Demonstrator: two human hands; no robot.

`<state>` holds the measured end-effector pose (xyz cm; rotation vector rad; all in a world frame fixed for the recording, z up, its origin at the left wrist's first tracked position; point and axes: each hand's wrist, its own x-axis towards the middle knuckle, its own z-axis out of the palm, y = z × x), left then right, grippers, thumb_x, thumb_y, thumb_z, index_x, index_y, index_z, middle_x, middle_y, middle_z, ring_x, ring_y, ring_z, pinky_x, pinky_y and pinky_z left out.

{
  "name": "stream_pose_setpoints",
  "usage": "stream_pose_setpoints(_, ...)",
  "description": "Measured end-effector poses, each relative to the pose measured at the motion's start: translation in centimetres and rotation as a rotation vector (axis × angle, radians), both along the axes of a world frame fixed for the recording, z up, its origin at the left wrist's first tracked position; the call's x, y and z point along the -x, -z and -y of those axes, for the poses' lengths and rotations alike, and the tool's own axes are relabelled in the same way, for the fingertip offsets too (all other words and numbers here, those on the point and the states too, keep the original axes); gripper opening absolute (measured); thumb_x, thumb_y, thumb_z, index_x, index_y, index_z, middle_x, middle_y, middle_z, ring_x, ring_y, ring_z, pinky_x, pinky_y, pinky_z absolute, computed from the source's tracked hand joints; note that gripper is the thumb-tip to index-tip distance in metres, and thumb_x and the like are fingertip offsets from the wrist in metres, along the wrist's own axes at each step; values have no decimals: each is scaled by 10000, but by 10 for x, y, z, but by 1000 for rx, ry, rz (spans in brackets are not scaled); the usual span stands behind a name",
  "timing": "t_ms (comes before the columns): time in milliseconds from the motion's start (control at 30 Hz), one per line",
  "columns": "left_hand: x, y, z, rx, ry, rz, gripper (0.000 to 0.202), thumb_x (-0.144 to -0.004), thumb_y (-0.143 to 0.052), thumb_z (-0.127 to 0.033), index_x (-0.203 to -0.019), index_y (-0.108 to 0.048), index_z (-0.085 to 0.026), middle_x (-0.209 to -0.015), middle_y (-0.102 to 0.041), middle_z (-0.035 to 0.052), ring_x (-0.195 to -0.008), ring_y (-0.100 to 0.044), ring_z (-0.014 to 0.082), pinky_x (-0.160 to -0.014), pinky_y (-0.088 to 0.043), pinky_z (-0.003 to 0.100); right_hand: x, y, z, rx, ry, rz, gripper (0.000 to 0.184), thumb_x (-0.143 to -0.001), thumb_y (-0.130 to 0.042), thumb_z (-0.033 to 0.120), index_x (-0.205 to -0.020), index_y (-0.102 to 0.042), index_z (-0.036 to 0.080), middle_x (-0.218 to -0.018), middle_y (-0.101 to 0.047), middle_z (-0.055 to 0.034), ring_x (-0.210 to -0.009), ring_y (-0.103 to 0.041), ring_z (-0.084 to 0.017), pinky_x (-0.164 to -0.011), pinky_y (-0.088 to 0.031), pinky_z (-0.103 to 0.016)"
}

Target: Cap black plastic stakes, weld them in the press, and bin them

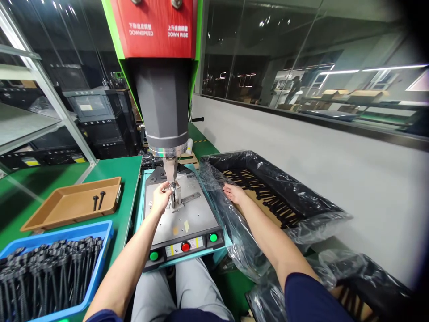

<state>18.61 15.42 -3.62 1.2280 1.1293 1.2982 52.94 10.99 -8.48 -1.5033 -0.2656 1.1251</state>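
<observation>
My left hand (161, 195) is at the small metal fixture (175, 193) on the grey plate (187, 219) of the press machine, right under the machine's horn (170, 169). Its fingers are pinched together at the fixture, on a small part I cannot make out. My right hand (234, 193) rests palm down, fingers stretched out, on the near edge of a plastic-lined box (318, 210) that holds rows of black parts (268, 199) on cardboard. It holds nothing.
A brown tray (60, 210) with two black pins (98, 201) lies on the green bench at left. A blue bin (100, 232) full of black pins stands in front of it. The machine's front panel has two green buttons (153, 256) and a red one (185, 246). A white wall runs along the right.
</observation>
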Motion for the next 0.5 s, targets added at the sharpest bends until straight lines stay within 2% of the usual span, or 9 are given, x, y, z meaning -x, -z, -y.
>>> stream_pose_setpoints(133, 2, 0, 3, -2, 2, -26, 545, -581, -690, -100, -1123, -662, -141, -1098, -688, 126, -630, -597, 120, -550, -439, 230, 0, 1, 2, 20, -5, -3, 141, -895, -589, 293, -826, -595, 170, -837, -692, -62, -684, -638, -136, -616, -492, -218)
stream_pose_setpoints(300, 4, 3, 7, -2, -12, 6, 544, -564, -712, -79, -1102, -672, -156, -943, -693, 87, -621, -580, 129, -557, -458, 239, -2, 2, 6, 60, -33, -1, 213, -910, -568, 351, -812, -596, 163, -868, -691, -67, -678, -629, -128, -613, -473, -211)
stream_pose_setpoints(500, 6, 4, 13, -7, -15, 30, 553, -565, -695, -67, -1112, -661, -143, -874, -670, 64, -541, -531, 104, -488, -414, 216, -3, -1, 12, 128, -95, 15, 402, -891, -530, 540, -835, -611, 150, -911, -686, -92, -676, -623, -138, -605, -477, -231)
